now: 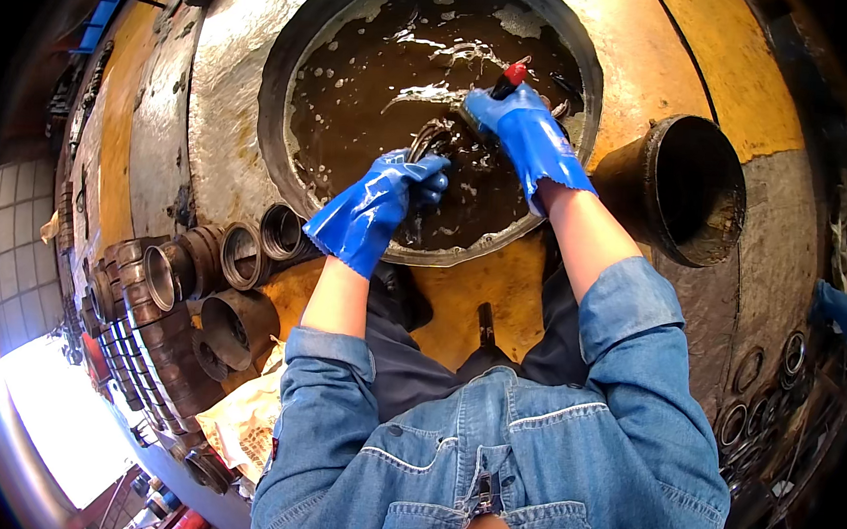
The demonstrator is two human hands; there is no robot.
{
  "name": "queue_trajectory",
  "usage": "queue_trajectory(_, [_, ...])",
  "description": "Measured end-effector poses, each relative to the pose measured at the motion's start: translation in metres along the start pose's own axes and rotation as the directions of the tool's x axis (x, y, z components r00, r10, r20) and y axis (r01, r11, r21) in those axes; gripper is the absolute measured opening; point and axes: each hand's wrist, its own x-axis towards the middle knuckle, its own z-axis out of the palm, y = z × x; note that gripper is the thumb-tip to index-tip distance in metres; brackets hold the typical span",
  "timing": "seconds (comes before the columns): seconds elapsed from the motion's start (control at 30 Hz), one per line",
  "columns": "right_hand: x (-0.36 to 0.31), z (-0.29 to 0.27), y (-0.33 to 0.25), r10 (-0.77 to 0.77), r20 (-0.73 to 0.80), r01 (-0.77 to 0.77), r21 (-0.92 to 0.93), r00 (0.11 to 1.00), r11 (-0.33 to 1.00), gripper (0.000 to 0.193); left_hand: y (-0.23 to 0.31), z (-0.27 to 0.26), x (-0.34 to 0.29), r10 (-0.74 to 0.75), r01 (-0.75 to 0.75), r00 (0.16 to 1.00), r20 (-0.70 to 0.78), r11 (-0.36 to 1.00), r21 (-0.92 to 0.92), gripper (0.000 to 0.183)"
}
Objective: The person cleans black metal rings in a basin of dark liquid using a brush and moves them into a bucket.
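Note:
A wide round tub [276, 113] of brown, foamy liquid lies before me. My left hand [385, 188], in a blue rubber glove, is closed around a dark metal part [431, 138] with curved, ring-like edges, held at the liquid's surface. Also gloved in blue, my right hand [519, 121] grips a tool with a red-and-black handle [513, 76] a little to the right of that part. The tool's working end is hidden by the glove and the splashing liquid, so its kind does not show.
To the right of the tub stands a dark, hollow metal cylinder [700, 193]. Rusty metal rings and sleeves [244, 255] crowd the left side, beside a crumpled printed sack [243, 418]. More rings [733, 423] lie at the lower right. Worn yellow-and-grey metal plates [231, 92] surround the tub.

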Motion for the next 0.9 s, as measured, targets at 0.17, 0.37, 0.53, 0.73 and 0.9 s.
queue_trajectory(0.17, [-0.01,-0.031,0.008,-0.113,-0.151,0.121,0.048,0.982,0.991,0.046,-0.004,0.006,-0.005,0.312,-0.306,0.949,0.049,0.947,-0.101,0.038])
queue_trajectory(0.37, [-0.016,-0.028,0.006,-0.182,0.024,0.173,0.211,0.983,0.962,0.045,-0.011,-0.024,-0.002,0.149,-0.137,0.989,0.02,0.948,-0.288,0.036])
queue_trajectory(0.53, [-0.027,0.016,-0.024,-0.356,0.433,0.204,0.36,0.828,0.911,0.045,-0.015,-0.029,-0.015,0.231,-0.244,0.963,-0.14,0.966,-0.084,0.027])
queue_trajectory(0.73, [0.04,0.071,0.004,-0.213,0.401,0.231,0.004,0.891,0.973,0.034,-0.012,-0.034,-0.013,0.289,-0.29,0.957,-0.015,0.957,-0.021,0.037])
queue_trajectory(0.9, [0.045,0.048,0.001,-0.021,0.189,0.057,-0.187,0.982,0.981,0.035,-0.01,-0.031,-0.018,0.216,-0.228,0.965,-0.149,0.971,-0.066,0.043])
